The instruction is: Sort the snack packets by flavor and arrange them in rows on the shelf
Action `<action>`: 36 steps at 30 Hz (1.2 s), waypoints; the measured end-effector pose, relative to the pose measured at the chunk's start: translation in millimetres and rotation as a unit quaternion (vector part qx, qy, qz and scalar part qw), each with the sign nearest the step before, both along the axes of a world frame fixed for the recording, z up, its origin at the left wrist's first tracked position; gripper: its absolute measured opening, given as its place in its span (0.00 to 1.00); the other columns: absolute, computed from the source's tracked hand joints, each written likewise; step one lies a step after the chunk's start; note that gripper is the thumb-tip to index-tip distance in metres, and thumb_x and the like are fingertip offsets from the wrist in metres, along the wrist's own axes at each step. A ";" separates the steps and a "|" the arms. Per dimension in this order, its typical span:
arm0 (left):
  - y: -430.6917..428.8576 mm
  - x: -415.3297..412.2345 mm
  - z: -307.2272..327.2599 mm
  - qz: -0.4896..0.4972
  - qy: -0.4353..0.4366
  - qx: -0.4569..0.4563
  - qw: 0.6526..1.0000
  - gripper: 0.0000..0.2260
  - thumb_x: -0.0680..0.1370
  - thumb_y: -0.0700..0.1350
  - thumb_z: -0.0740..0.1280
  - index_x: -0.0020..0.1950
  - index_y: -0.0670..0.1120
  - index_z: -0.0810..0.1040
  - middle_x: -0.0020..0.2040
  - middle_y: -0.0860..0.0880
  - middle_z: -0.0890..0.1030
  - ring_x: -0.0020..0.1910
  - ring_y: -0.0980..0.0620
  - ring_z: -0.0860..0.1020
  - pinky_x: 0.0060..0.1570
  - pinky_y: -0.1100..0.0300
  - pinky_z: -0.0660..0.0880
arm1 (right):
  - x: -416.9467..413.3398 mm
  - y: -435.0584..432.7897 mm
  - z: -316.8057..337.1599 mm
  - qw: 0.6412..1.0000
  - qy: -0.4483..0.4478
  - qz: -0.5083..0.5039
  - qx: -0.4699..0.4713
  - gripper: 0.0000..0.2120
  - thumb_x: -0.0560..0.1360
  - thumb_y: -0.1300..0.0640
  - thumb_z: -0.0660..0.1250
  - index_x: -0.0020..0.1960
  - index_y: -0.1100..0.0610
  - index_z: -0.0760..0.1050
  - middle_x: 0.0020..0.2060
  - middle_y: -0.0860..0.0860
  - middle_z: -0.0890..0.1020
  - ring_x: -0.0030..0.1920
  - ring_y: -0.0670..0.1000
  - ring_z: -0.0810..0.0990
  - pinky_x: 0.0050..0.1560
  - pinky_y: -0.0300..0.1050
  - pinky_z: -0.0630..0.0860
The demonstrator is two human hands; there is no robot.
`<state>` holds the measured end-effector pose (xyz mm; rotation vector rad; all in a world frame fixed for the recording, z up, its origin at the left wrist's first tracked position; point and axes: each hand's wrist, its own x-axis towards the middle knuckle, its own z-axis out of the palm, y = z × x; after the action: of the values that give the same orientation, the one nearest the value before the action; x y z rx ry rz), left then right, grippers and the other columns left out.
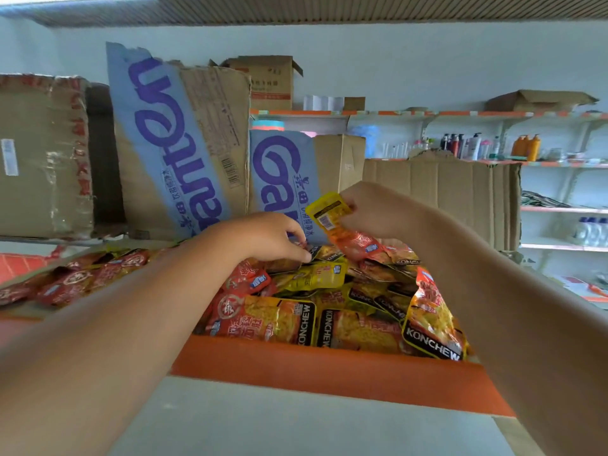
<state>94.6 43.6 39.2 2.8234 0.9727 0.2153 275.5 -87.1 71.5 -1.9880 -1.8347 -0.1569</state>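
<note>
Nearest me ran the orange lip of the shelf (312,366). Just behind it the mixed pile (332,291) of red and yellow snack packets lay heaped, overlapping and facing every way. My left hand (263,236) reached over the middle of that heap, fingers curled down, pinching the edge of a dark-edged packet (314,251) at the back of the pile. My right hand (371,209) was a little farther in and higher. It gripped a yellow packet (329,210) by its right end, clear above the pile, barcode side toward me, its long axis slanting from upper left down to lower right. Whether the red packet just under it hung from the same grip I could not tell.

Off to the left, beyond my left forearm, the red packets (75,279) lay grouped on the shelf. So I judged reds should travel leftward by the left hand, which was nearer them, and the yellow one would need its own row elsewhere.

Behind stood cardboard boxes (184,143), and far right, wall shelves with bottles (477,146).
</note>
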 end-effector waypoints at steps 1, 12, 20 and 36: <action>1.6 1.2 3.7 -0.009 0.010 -0.002 1.000 0.25 0.73 0.68 0.72 0.68 0.61 0.78 0.61 0.57 0.78 0.58 0.53 0.77 0.59 0.53 0.75 | -0.2 4.0 2.3 1.000 0.005 0.005 0.016 0.07 0.72 0.56 0.68 0.35 0.53 0.76 0.29 0.50 0.76 0.30 0.49 0.74 0.35 0.45 0.68; 17.8 2.8 4.8 -0.094 -0.057 -0.046 0.993 0.30 0.69 0.62 0.79 0.69 0.59 0.78 0.61 0.59 0.81 0.58 0.57 0.79 0.52 0.60 0.74 | 4.8 -7.4 -7.3 0.987 0.045 0.029 -0.151 0.26 0.73 0.66 0.69 0.48 0.32 0.82 0.51 0.43 0.85 0.54 0.46 0.83 0.61 0.52 0.77; 3.7 -0.3 -1.4 -0.074 -0.048 0.013 0.996 0.27 0.68 0.64 0.78 0.64 0.60 0.79 0.58 0.58 0.78 0.55 0.55 0.77 0.47 0.58 0.74 | -4.3 2.7 -19.7 0.984 -0.015 -0.087 -0.154 0.12 0.77 0.38 0.67 0.49 0.46 0.79 0.46 0.46 0.82 0.48 0.49 0.80 0.49 0.45 0.76; -11.4 -5.0 -6.0 -0.052 -0.201 -0.020 0.978 0.19 0.66 0.54 0.76 0.55 0.62 0.77 0.52 0.58 0.80 0.47 0.58 0.78 0.36 0.60 0.73 | -19.6 -0.9 -23.8 0.993 0.105 -0.025 -0.051 0.17 0.68 0.56 0.78 0.51 0.44 0.76 0.53 0.40 0.79 0.51 0.42 0.78 0.41 0.40 0.71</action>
<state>89.6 32.1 33.2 2.6313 0.7287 0.7103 255.9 -88.0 47.7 -2.0333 -1.6915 0.1310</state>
